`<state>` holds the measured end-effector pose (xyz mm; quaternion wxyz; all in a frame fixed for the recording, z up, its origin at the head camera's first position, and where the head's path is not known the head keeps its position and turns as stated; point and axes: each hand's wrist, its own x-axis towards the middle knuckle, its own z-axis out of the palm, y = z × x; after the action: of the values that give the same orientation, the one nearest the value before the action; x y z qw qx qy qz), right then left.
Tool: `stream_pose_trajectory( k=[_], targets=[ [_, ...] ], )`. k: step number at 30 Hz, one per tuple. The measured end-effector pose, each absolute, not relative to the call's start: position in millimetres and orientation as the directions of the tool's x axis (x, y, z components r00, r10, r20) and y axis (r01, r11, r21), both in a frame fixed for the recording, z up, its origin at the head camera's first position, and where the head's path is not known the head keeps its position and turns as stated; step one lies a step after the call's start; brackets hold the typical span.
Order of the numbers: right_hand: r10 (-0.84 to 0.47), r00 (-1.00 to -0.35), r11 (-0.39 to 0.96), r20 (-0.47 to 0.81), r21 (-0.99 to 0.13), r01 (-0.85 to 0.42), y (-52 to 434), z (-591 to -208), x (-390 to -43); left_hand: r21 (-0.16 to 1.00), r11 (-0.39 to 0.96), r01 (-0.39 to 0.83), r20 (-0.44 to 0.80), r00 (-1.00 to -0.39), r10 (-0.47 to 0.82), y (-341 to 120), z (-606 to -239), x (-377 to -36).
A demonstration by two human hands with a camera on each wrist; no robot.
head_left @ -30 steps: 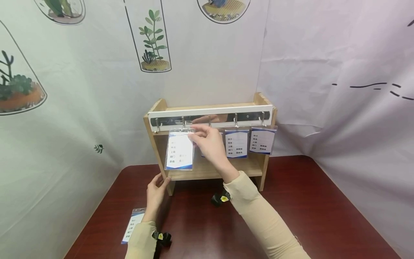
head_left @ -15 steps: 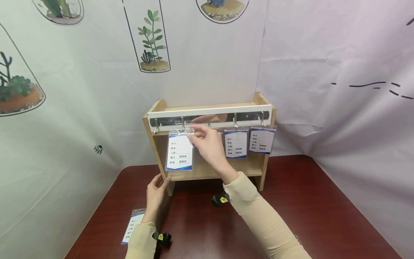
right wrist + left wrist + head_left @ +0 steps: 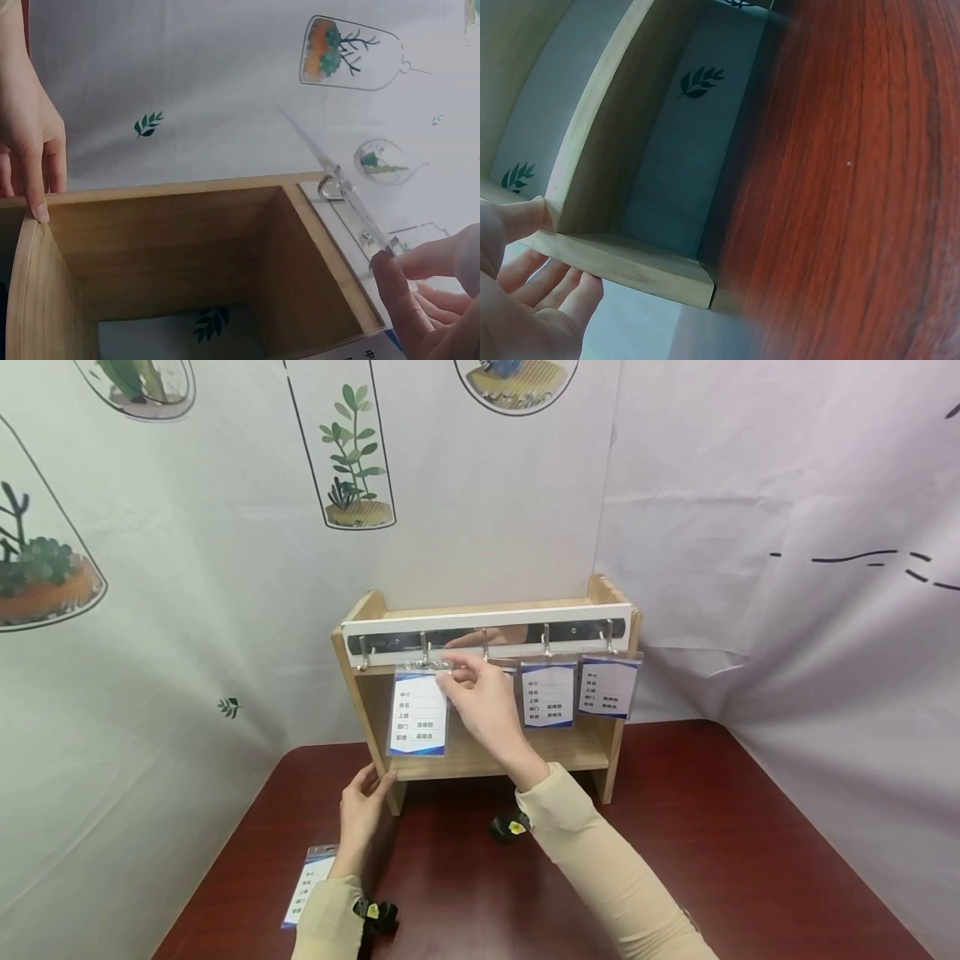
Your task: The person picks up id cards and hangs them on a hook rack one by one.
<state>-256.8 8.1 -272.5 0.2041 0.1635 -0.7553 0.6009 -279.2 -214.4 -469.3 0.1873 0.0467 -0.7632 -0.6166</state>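
My right hand (image 3: 483, 697) pinches the upper right corner of a clear-sleeved ID badge (image 3: 417, 714), between thumb and fingers. The badge's top edge lies right at the second hook (image 3: 424, 647) from the left on the rail. Seen from the right wrist, the badge (image 3: 358, 201) shows nearly edge-on beside the rail. My left hand (image 3: 362, 810) grips the lower left side of the wooden shelf (image 3: 495, 766); in the left wrist view its thumb lies on the front edge and its fingers on the panel's outer face.
Two badges (image 3: 548, 695) hang plainly on the right-hand hooks; another is mostly behind my right hand. One more badge (image 3: 309, 887) lies on the red-brown table (image 3: 675, 843), partly under my left forearm. The leftmost hook (image 3: 363, 652) is bare. A printed cloth (image 3: 690, 527) stands behind.
The badge in my right hand has turned flatter to the front, its glare gone and its print readable. Its lower end has shifted slightly right. My left hand stays put.
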Motion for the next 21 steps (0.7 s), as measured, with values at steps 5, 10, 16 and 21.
stream_pose_trajectory(
  k=[5,10,16,21],
  targets=[
    [0.009,-0.837,0.262,0.547,-0.809,-0.526,7,-277,-258,0.957,0.241,0.16,0.231,-0.924,-0.304,-215,-470,-280],
    [0.021,-0.799,0.315,0.601,-0.763,-0.565,6,-280,-260,0.957,0.238,0.166,0.235,-0.925,-0.3,-215,-470,-280],
    [0.025,-0.752,0.348,0.659,-0.711,-0.611,5,-284,-262,0.957,0.232,0.172,0.237,-0.926,-0.295,-215,-469,-280],
    [0.024,-0.734,0.37,0.679,-0.688,-0.624,5,-288,-263,0.961,0.222,0.167,0.228,-0.929,-0.29,-214,-469,-278]
  ],
)
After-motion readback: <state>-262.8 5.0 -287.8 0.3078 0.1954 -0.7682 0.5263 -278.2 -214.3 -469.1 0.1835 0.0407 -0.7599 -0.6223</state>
